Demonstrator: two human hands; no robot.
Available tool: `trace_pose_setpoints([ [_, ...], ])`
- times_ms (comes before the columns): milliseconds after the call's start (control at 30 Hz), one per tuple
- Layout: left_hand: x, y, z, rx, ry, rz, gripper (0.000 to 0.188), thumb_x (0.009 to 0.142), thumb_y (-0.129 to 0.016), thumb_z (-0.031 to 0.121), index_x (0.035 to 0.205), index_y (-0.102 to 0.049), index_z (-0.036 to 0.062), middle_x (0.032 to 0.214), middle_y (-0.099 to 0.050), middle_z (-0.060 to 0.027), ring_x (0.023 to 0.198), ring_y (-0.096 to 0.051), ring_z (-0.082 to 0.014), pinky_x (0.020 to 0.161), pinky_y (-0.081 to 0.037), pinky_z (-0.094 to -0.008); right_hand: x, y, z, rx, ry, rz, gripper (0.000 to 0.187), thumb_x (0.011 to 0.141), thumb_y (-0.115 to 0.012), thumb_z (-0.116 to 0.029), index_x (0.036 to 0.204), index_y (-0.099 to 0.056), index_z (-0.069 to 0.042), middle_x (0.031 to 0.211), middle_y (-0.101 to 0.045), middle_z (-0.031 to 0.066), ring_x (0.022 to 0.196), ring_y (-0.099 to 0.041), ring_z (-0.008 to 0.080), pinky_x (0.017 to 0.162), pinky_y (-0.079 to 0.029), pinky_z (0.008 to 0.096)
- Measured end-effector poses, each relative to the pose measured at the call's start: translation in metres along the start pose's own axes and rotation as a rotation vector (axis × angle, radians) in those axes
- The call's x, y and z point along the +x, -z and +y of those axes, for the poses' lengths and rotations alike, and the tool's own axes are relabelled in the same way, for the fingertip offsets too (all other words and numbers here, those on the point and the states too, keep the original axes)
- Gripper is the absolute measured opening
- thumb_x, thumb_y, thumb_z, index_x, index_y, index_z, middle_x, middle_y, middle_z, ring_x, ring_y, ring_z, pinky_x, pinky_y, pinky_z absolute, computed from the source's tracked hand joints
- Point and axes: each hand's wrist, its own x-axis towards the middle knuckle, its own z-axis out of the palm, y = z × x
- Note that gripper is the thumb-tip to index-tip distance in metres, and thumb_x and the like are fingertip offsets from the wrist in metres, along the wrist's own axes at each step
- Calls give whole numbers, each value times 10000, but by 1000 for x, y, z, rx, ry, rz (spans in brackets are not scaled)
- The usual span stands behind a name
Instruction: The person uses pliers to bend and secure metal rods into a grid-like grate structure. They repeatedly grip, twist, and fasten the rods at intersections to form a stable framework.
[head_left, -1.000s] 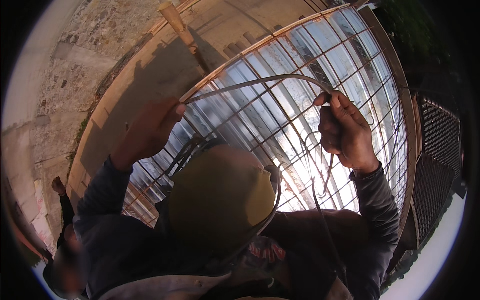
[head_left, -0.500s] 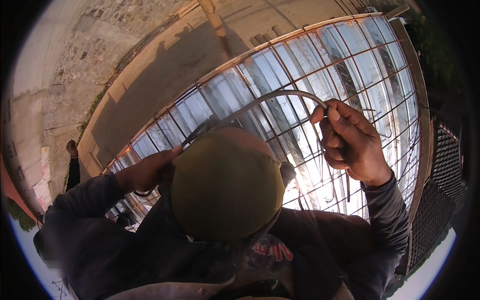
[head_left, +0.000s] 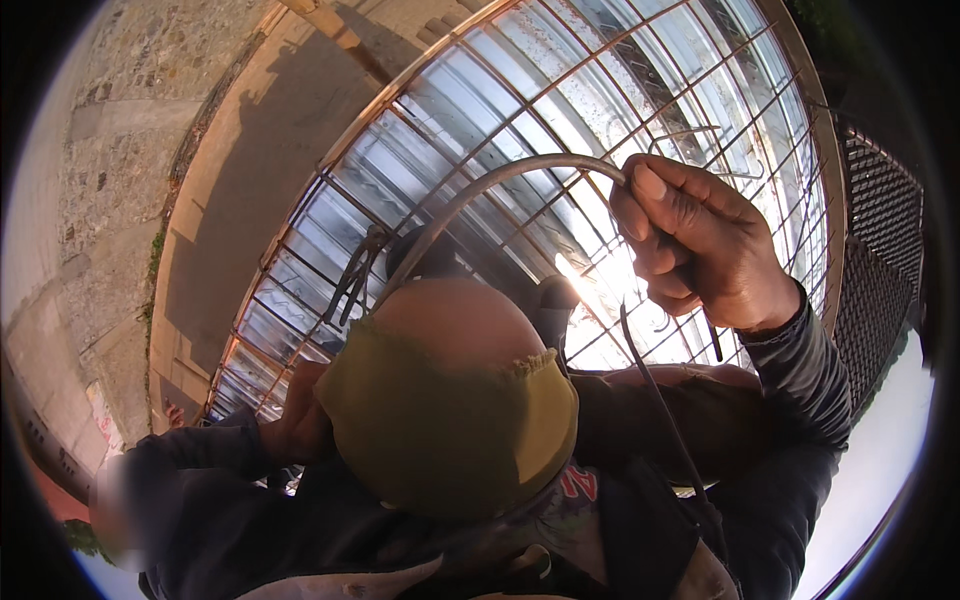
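My right hand (head_left: 700, 235) is closed, with thumb and fingers pinching one end of a curved grey rod (head_left: 490, 180). The rod arches left and down until a large rounded olive-yellow cloth (head_left: 440, 430) hides its other end. A short dark bar end (head_left: 716, 342) sticks out under my right hand; I cannot tell what it belongs to. My left hand (head_left: 298, 400) is on the left of the cloth, its fingers hidden. Near the rod's lower stretch is a bundle of dark bent wires (head_left: 358, 275).
A grid of rusty reinforcing bars (head_left: 525, 105) lies over shiny corrugated metal sheets (head_left: 440, 135), edged by a wooden board (head_left: 345, 140). A wooden pole (head_left: 335, 35) stands beyond it. Dark lattice panels (head_left: 880, 190) are at the right. At far left, another person's hand (head_left: 175, 414) shows.
The view has shifted over the grid. My right hand has risen slightly with the rod. My left hand is lower and more hidden. The wire bundle now shows more plainly.
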Motion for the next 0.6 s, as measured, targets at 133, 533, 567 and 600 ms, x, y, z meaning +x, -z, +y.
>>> trace_pose_setpoints([
  [133, 1, 7, -7, -113, -37, -48, 545, 1147, -397, 379, 1089, -734, -46, 967, -803, -161, 845, -788, -259, 713, -598, -375, 7, -23, 0, -19, 16, 68, 404, 1181, -518, -402, 933, -563, -85, 686, -433, -33, 490, -294, 31, 442, -245, 224],
  [533, 5, 35, -14, -42, -55, -74, 439, 1134, -402, 266, 1037, -718, -23, 923, -792, -160, 773, -788, -328, 668, -601, -381, 10, -45, 28, 133, -7, 230, 385, 1173, -530, -382, 986, -574, -49, 744, -452, -28, 513, -360, 50, 447, -276, 233],
  [567, 7, 38, -15, -1, -67, -99, 462, 1142, -393, 302, 1007, -698, -17, 886, -764, -146, 742, -755, -312, 652, -578, -386, 13, -44, 23, 96, 13, 217, 384, 1174, -528, -379, 983, -572, -49, 744, -454, -29, 511, -358, 47, 448, -278, 232],
  [600, 9, 44, -17, 41, -77, -124, 488, 1149, -384, 339, 976, -677, -11, 850, -735, -132, 712, -722, -297, 637, -555, -391, 16, -43, 18, 60, 33, 205, 382, 1175, -527, -375, 981, -571, -49, 744, -457, -30, 510, -356, 45, 448, -280, 232],
])
